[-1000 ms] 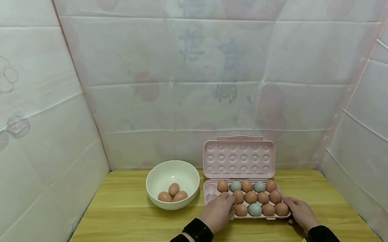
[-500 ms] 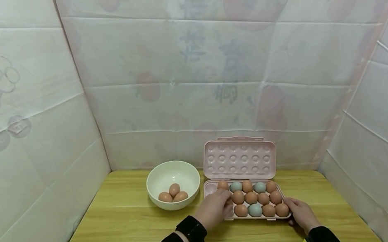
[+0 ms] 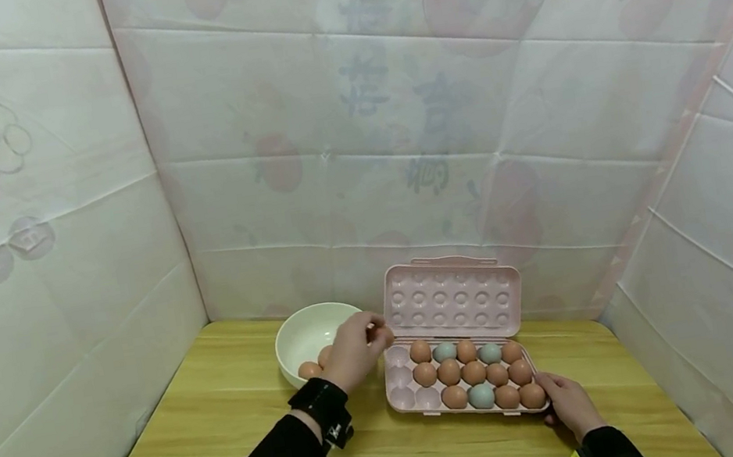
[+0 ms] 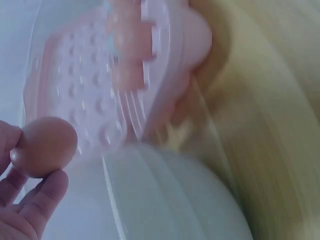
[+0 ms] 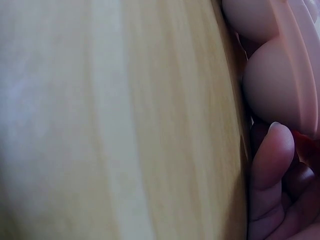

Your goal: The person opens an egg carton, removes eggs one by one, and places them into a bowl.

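In the head view my left hand (image 3: 354, 353) is above the right rim of a cream bowl (image 3: 297, 335). It pinches a brown egg (image 4: 47, 146), clear in the left wrist view, between thumb and fingertips. Brown eggs (image 3: 309, 370) lie in the bowl, partly behind that hand. Beside the bowl stands a pink egg carton (image 3: 413, 405), its lid (image 3: 451, 299) raised. Brown eggs and pale blue-green eggs (image 3: 481, 396) fill most of its cups; several cups at the left are bare. My right hand (image 3: 570, 402) holds the carton's right front corner, thumb at the rim, fingers partly hidden below.
Everything stands on a wood-grain table (image 3: 211, 425). Pale printed cloth walls (image 3: 334, 107) enclose it at the back and both sides. The carton's raised lid is close to the back wall, and the bowl is just left of the carton.
My left hand has lifted a brown egg from the carton's front row and moved it up and left to the bowl's edge. The right hand has stayed at the carton's corner.
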Demonstrator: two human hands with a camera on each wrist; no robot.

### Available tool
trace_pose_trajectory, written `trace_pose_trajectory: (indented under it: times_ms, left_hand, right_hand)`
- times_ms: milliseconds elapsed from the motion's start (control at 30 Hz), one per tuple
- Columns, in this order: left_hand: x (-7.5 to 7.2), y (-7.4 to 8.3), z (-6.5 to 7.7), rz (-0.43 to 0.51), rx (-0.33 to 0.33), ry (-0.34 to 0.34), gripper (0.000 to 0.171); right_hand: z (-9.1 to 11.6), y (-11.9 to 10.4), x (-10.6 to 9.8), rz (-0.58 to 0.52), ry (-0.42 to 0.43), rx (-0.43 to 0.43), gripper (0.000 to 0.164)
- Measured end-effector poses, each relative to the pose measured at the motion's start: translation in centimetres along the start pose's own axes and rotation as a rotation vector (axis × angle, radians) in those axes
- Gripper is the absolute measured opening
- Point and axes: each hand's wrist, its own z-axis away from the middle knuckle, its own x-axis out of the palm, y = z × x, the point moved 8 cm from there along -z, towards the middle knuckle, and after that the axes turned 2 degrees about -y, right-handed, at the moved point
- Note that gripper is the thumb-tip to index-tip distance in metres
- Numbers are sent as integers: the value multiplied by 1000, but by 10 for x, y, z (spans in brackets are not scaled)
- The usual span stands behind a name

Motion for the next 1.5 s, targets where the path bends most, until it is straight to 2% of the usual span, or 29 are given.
trace_pose_trajectory:
  times_ms: [100,167,300,433,633,1000,1500]
  left_hand:
    - [-12,-24,-6,-29,-63,47,15]
    - [-16,-39,-10,-69,-85,48,18]
    - [-13,-62,-16,-173,-110,4,25]
    - [-4,-74,-21,-294,-109,-46,22]
    - [8,-76,-24,-424,-41,-97,11]
    - [16,-75,-20,-453,-22,-112,6]
    - [14,-65,-13,-518,26,-146,5]
  right_hand:
    - [0,1,-1,0,0,7,61]
    - [0,1,-1,-1,5,7,61]
    - [0,2,-2,-10,15,8,61]
    - [0,1,-1,-25,20,7,62]
    - [0,-1,1,-34,24,8,64]
    - [0,0,1,-39,24,10,61]
    - [1,1,0,-40,33,10,62]
